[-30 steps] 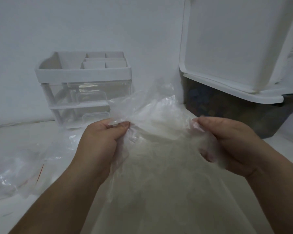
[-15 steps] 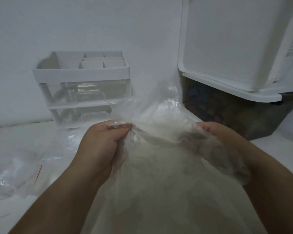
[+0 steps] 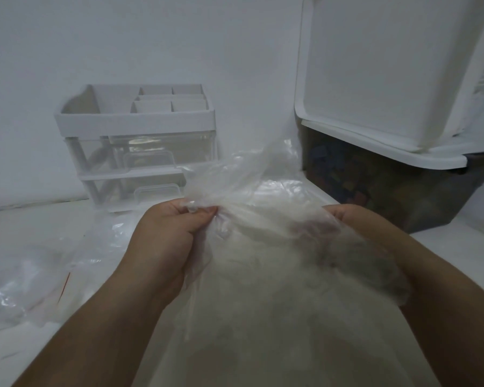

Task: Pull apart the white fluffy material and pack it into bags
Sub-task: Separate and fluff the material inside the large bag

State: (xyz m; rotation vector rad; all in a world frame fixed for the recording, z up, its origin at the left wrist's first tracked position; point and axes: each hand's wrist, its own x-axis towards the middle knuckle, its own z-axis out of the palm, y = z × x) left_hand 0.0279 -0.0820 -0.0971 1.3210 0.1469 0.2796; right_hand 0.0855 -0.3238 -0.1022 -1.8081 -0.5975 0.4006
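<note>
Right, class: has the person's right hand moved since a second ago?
Yes. The right hand has slipped down inside the plastic bag, now sitting slightly lower against the dark storage bin.

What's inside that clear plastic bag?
White fluffy material fills the clear plastic bag, whose rim the left hand pinches. The right hand is under the film; its fingers show only dimly, so their hold is unclear. The bag's bottom is out of frame.
</note>
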